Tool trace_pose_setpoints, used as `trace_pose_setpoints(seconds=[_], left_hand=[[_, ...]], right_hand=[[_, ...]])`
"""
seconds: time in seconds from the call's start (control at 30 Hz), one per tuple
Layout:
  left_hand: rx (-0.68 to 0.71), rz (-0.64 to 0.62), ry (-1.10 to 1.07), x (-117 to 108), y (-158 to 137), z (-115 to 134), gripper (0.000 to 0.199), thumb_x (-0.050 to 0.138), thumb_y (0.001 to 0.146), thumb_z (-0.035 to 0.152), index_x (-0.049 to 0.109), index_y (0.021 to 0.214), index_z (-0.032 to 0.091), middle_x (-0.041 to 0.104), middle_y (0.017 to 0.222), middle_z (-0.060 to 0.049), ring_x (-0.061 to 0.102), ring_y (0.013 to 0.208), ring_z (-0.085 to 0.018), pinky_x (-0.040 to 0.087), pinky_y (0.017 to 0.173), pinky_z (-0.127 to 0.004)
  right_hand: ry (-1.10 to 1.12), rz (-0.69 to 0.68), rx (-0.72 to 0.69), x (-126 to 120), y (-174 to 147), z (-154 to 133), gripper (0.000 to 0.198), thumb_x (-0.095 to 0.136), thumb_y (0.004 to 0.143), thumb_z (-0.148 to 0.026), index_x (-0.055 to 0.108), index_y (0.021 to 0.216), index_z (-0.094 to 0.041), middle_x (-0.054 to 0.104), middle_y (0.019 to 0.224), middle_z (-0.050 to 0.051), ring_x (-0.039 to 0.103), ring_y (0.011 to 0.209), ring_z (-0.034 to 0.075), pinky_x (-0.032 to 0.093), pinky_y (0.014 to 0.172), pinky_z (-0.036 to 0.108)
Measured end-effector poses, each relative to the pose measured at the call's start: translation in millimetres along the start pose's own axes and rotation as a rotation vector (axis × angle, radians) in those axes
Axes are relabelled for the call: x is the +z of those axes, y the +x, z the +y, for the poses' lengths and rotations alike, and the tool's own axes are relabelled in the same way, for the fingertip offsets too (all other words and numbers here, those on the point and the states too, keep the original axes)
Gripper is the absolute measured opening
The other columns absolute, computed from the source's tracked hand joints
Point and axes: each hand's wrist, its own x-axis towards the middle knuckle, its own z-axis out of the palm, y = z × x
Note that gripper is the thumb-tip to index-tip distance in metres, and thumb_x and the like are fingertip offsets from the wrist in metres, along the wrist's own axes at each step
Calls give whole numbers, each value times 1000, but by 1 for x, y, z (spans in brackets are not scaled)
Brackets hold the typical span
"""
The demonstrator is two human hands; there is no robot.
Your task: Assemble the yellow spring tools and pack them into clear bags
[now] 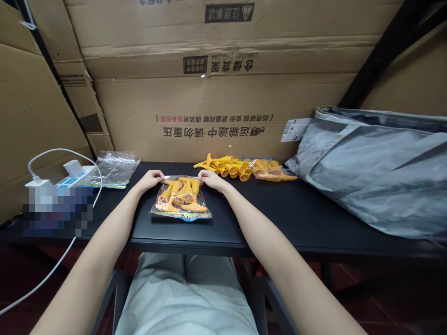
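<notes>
As I see remotely, left hand and right hand pinch far corners of clear plastic bag of orange T-ended pieces. It extends nearward between them.

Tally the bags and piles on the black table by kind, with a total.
Clear plastic packets of orange pieces: 2
Pile of flat clear plastic bags: 1
Pile of loose yellow plastic pieces: 1
Grey fabric bag: 1
Total: 5
</notes>
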Motion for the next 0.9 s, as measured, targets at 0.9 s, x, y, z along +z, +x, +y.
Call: trace_pose_setpoints(seconds=[0.9], left_hand=[[7, 40, 325, 6, 10, 2, 16, 63, 60, 32, 56, 51, 19, 56, 52, 0, 49, 54, -15, 35, 55, -26]], right_hand=[[-183, 21, -38, -1, -1, -4, 26, 59, 71, -33, 47, 53, -20, 49, 50, -4, 46, 51, 11, 36, 53, 24]])
